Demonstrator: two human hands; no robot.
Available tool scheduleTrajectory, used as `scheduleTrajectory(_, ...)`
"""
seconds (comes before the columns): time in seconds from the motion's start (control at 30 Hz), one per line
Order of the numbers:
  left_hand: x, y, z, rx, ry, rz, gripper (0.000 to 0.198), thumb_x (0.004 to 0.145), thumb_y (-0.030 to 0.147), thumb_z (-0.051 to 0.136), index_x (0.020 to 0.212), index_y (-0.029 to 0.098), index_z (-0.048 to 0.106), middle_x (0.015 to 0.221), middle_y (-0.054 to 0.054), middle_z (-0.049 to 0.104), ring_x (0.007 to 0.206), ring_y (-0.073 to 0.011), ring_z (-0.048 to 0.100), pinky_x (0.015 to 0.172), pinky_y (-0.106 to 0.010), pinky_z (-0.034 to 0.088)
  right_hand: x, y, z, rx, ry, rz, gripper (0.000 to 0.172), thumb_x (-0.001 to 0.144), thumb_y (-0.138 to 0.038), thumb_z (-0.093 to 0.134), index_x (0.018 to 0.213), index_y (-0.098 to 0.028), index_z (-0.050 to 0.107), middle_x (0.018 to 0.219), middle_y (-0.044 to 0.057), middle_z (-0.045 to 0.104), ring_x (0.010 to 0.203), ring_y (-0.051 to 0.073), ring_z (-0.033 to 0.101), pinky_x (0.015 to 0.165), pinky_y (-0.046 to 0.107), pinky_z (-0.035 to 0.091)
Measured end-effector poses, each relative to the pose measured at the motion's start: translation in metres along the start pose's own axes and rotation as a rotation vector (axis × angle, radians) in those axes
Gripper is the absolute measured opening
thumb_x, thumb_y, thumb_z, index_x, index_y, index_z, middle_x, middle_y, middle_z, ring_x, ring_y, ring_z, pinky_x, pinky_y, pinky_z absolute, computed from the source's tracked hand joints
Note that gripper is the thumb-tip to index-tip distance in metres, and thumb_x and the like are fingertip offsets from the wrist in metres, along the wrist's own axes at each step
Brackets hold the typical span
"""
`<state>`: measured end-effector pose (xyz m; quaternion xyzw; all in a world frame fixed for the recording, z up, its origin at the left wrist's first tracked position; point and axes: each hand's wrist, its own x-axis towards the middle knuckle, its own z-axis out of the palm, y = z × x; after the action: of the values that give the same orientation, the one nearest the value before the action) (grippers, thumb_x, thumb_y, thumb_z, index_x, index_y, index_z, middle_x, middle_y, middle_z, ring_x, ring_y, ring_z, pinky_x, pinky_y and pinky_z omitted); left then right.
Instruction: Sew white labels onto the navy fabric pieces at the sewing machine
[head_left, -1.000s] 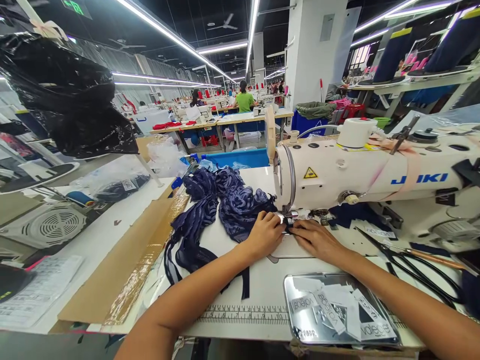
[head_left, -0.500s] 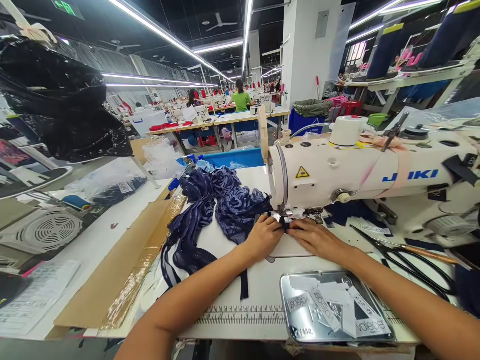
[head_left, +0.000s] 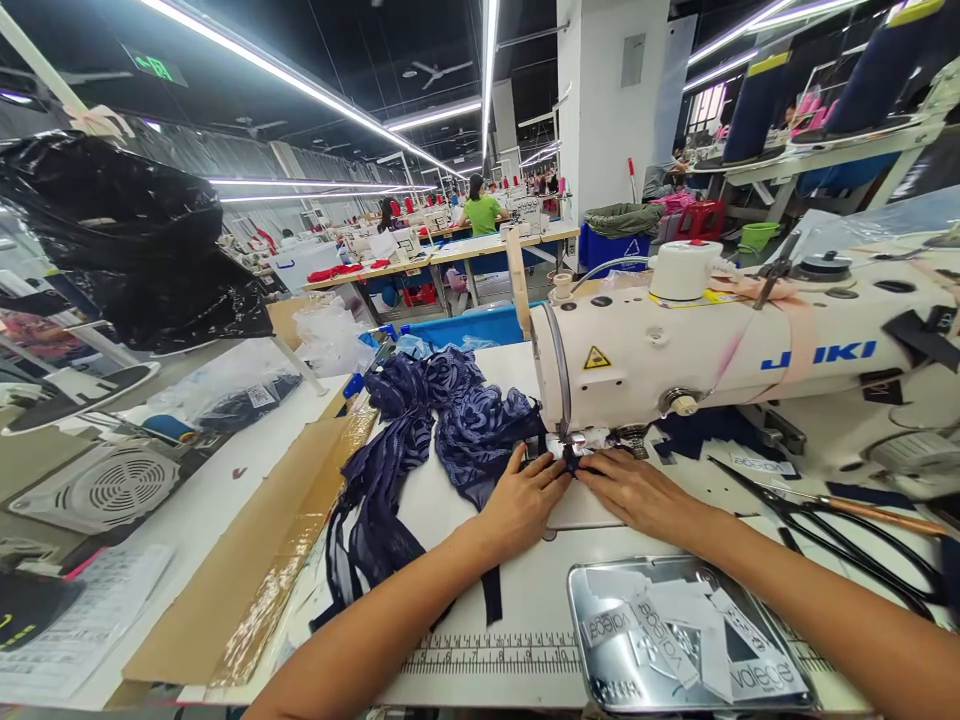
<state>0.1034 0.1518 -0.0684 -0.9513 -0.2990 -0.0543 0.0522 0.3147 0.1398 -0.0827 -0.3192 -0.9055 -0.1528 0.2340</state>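
The left hand (head_left: 525,500) and the right hand (head_left: 636,488) lie flat, fingers stretched out and unclenched; their tips meet on the near end of the navy lace fabric (head_left: 469,430) and press it to the bed just under the presser foot (head_left: 571,447); whether any finger pinches it I cannot tell. The rest of the fabric is heaped to the left on the white table (head_left: 540,585); the sewing machine (head_left: 675,350) above the hands reads "JUKI" in blue and bears a yellow warning triangle (head_left: 597,358). A printed ruler (head_left: 491,657) runs along the table's near edge; beside it, under the right forearm, a metal tray (head_left: 581,620) holds loose labels (head_left: 675,620) that seem to read "valege". Black scissors (head_left: 784,508) lie right of the hands; a small tag beside them is too small to read. At far left are a cardboard sheet (head_left: 247,540) and a black plastic bag (head_left: 127,240).
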Motion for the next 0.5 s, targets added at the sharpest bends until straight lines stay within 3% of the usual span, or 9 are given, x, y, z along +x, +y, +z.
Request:
scheduleTrajectory(0.2,0.0008,0.0044,-0.0027,0.023,-0.043,-0.028,0.040,0.086,0.013,0.039,0.125,0.014,0.044,0.133,-0.011,0.045,0.125,-0.0254,0.038,0.105,-0.056,0.020,0.0017,-0.0038,0.0035,-0.026,-0.017,0.025,0.023,0.081,-0.007,0.043,0.093,-0.012,0.062,0.094,0.012,0.062,0.091,0.024,0.057,0.078,0.038,0.051)
scheduleTrajectory(0.37,0.0023,0.0065,-0.0042,0.032,-0.099,-0.060,0.052,0.080,0.022,0.051,0.129,0.010,0.039,0.136,-0.013,0.039,0.127,-0.0284,0.034,0.105,-0.056,0.019,0.0028,-0.0055,0.0081,-0.075,-0.023,0.055,0.022,0.084,-0.017,0.042,0.094,-0.011,0.062,0.094,0.014,0.062,0.088,0.024,0.058,0.077,0.041,0.050)
scheduleTrajectory(0.5,0.0053,0.0055,-0.0064,0.054,-0.094,-0.084,0.045,0.084,0.015,0.042,0.128,0.011,0.041,0.136,-0.011,0.040,0.127,-0.0260,0.034,0.105,-0.054,0.021,0.0018,-0.0023,0.0090,-0.053,-0.030,0.090,0.025,0.084,-0.021,0.045,0.099,-0.011,0.062,0.099,0.015,0.063,0.087,0.025,0.060,0.072,0.040,0.052)
